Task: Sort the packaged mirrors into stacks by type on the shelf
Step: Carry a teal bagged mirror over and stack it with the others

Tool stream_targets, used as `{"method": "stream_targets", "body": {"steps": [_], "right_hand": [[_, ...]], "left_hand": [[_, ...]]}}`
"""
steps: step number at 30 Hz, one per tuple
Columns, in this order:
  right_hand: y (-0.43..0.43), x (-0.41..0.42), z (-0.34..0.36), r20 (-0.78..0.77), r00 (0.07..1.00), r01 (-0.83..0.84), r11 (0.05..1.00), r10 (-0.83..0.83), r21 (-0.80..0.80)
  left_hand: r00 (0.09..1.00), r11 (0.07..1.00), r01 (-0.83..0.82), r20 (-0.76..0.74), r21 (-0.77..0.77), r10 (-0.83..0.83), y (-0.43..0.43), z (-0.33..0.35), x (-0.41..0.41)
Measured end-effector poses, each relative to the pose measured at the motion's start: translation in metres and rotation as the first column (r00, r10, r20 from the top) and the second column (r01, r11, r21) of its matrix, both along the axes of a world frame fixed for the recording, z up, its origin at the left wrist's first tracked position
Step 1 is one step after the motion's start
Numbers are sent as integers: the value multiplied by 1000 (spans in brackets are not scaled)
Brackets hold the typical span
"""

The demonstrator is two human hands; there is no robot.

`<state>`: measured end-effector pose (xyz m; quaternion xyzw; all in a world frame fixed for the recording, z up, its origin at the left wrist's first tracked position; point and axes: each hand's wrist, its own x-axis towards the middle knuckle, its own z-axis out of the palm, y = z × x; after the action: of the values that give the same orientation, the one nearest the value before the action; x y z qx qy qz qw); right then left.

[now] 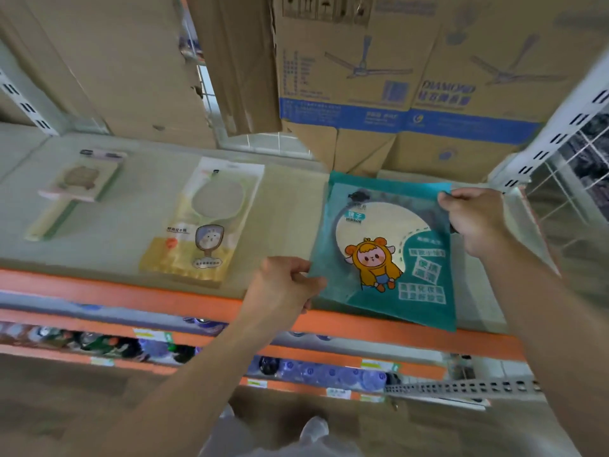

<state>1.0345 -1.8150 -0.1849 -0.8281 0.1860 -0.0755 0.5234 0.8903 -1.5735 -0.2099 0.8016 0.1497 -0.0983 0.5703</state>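
Observation:
A teal packaged round mirror (385, 249) with a cartoon figure lies at the right of the shelf (290, 206), its near edge over the shelf's orange front rail. My left hand (283, 285) pinches its lower left corner. My right hand (474, 216) pinches its upper right corner. In the middle of the shelf lies a stack of yellow packaged hand mirrors (204, 225). At the left lies a pink and green packaged mirror (72, 192) on a small pile.
Large cardboard boxes (379, 77) stand at the back of the shelf, close behind the teal package. A white slotted upright (553, 140) and a wire grid bound the right side. Lower shelves (296, 367) with goods and price tags sit below the orange rail.

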Motion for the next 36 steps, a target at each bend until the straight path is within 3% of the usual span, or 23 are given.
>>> {"method": "stream_targets", "body": {"steps": [3, 8, 20, 26, 31, 36], "right_hand": [[-6, 12, -8, -31, 999, -26, 999, 25, -30], [-6, 26, -17, -46, 999, -28, 997, 25, -68], [-10, 28, -26, -55, 998, -29, 990, 22, -136], [-15, 22, -22, -75, 991, -122, 971, 109, -204], [-8, 9, -5, -79, 977, -214, 893, 199, -395], [22, -14, 21, -37, 937, -306, 767, 347, -564]], "left_hand": [[999, 992, 46, 10, 121, -47, -8, -1, 2], [999, 983, 26, 16, 180, -29, -11, -6, 2], [999, 981, 36, -19, 189, -33, -9, -8, 2], [999, 985, 33, -30, 168, -29, -6, -6, 3], [1000, 978, 21, 13, 208, -25, -2, -4, 4], [990, 897, -27, 133, 441, -36, 2, 12, 2]]}}
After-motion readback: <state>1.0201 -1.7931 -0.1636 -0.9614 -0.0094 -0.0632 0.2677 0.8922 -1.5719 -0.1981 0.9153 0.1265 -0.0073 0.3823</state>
